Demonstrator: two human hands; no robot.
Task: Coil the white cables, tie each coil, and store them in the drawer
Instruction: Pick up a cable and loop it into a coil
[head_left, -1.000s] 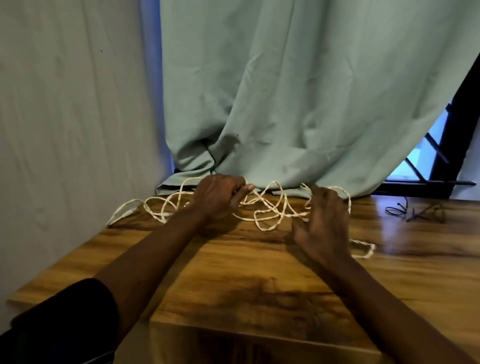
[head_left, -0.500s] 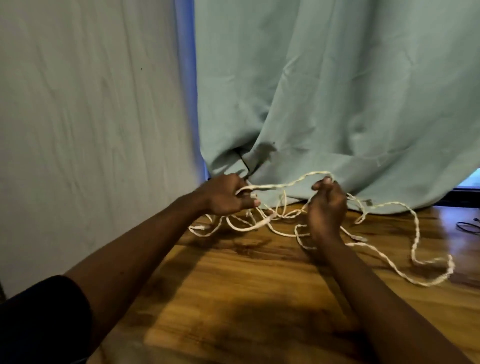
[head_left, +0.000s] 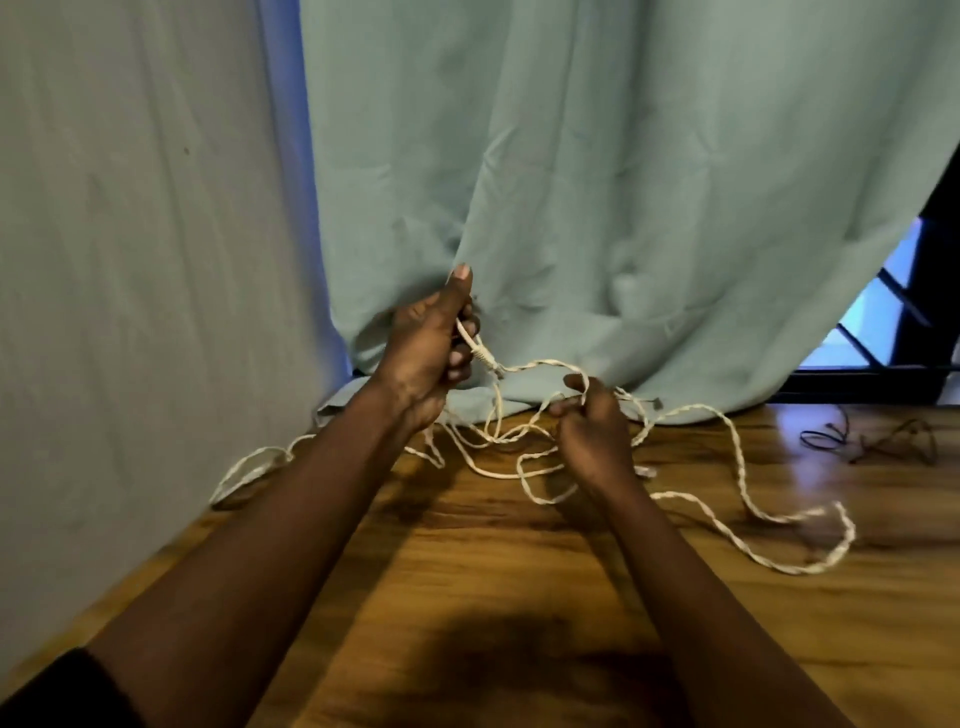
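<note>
- Progress: early. No coil formed and no tie on anything. No drawer is in view. Judged stage: sorting the tangle and finding an end to start winding from.
- Left to do: all coiling, all tying, all storing.
- White cable: twisted strand, loose and tangled, lying on the wooden table right in front of the hem of the teal curtain. Cannot tell whether it is one cable or several.
- One long loop runs out from the curtain's hem toward the person, on the right side. Another strand trails past the curtain's left edge, along the foot of the wall.
- Left hand: raised in front of the curtain's lower folds, fingers curled round the cable at a thicker moulded section, thumb pointing straight up.
- Right hand: lower, at the level of the curtain's hem, pinching a strand between thumb and fingers.
- A short lifted span of cable joins the two hands. The rest hangs from them to the heap below the hem.
- Thin dark cord: on the table below the curtain's right corner, well apart from both hands, untouched.
</note>
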